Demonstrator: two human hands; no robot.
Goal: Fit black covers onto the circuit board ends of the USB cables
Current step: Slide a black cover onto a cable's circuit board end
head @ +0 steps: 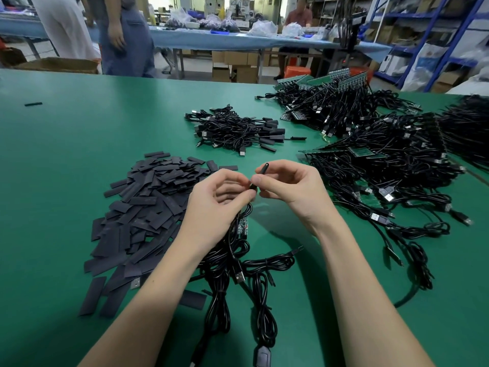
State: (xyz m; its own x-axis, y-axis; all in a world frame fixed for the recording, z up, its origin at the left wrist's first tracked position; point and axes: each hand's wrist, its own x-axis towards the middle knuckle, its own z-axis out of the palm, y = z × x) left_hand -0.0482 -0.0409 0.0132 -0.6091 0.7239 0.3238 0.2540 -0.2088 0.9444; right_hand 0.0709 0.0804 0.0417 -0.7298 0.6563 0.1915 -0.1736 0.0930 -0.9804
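My right hand [288, 184] pinches a black cover [262, 169] between thumb and fingers, its far end sticking up. My left hand [217, 200] holds a bunch of black USB cables [238, 263]; its fingertips meet my right hand's at the cover's near end. A small circuit board [243, 226] shows just below my left palm. The cables hang down onto the green table [79, 128] toward me. A heap of flat black covers [148, 207] lies left of my hands.
A pile of covered cables [235, 129] sits ahead. Large piles of cables with green boards [383, 165] fill the right side and far right. One loose cover [33, 104] lies far left. People stand and sit at a blue table behind.
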